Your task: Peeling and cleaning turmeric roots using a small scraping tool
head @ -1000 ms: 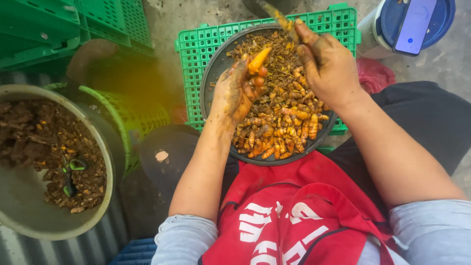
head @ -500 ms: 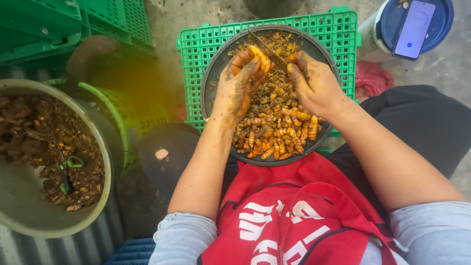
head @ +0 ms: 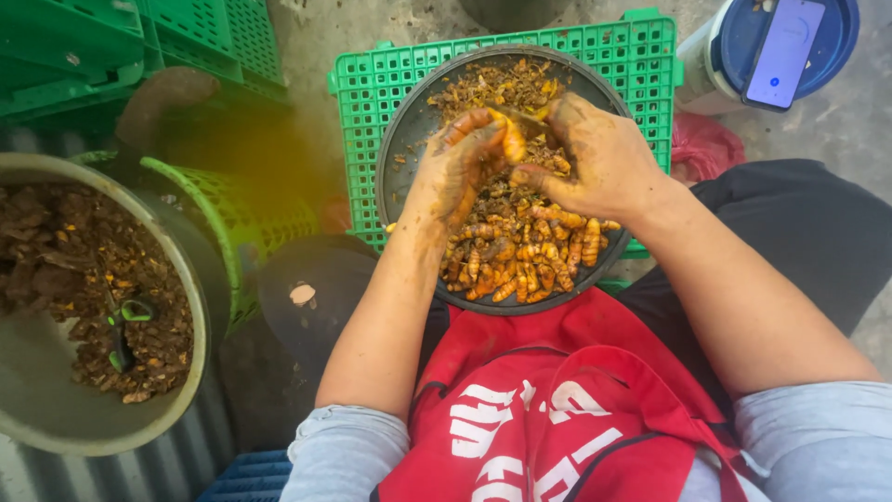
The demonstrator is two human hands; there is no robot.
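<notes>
Turmeric root [head: 513,139] upright; left hand [head: 460,167] grips.

Slim rectangular phone with a lit pale-blue screen [head: 785,51], lying tilted on a round blue plastic lid [head: 832,46], top right corner

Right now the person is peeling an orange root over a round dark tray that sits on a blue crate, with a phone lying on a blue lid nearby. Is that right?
Not quite: the crate under the round dark tray is green, not blue, as the head view shows. The rest holds: the left hand and right hand work an orange root over the tray, and a phone lies on a blue lid.
</notes>
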